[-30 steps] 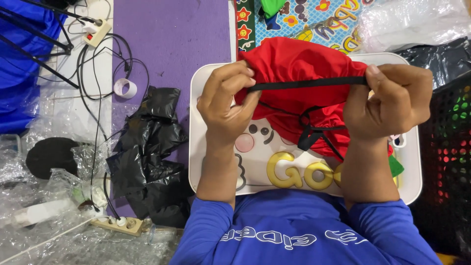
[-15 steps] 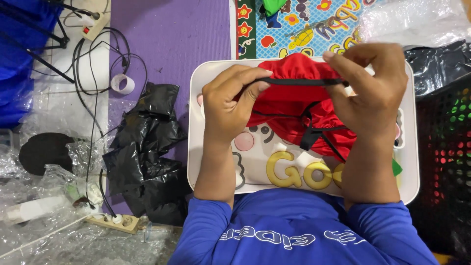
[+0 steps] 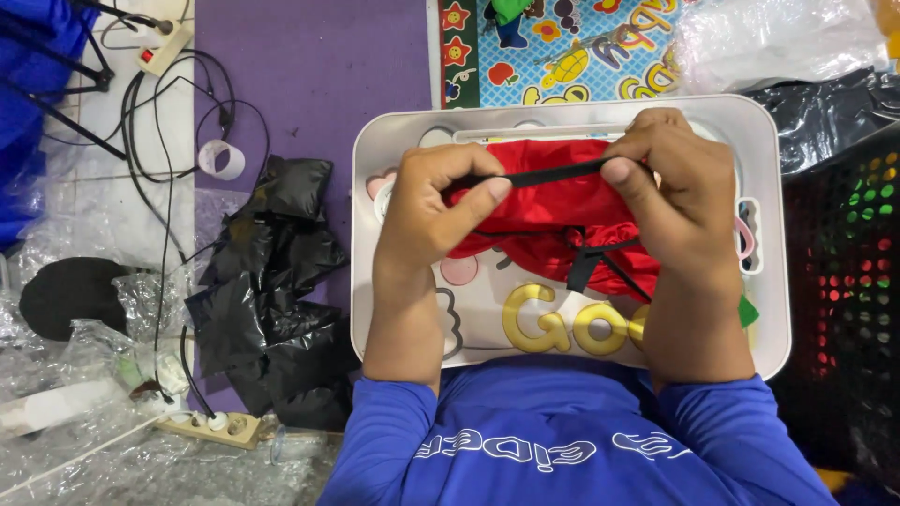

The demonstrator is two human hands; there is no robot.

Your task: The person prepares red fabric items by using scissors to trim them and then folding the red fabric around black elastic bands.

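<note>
Head view shows the left hand (image 3: 436, 211) and right hand (image 3: 680, 192) each pinched on the black strap (image 3: 553, 173) stretched over the red cloth (image 3: 553, 220) on the white tray (image 3: 562, 309); pulling harder could slip it from the fingertips.

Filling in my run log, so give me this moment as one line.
left hand: pinching black strap | right hand: pinching same strap | red fabric item: bunched beneath, on white tray | black plastic bags: left of tray
</note>
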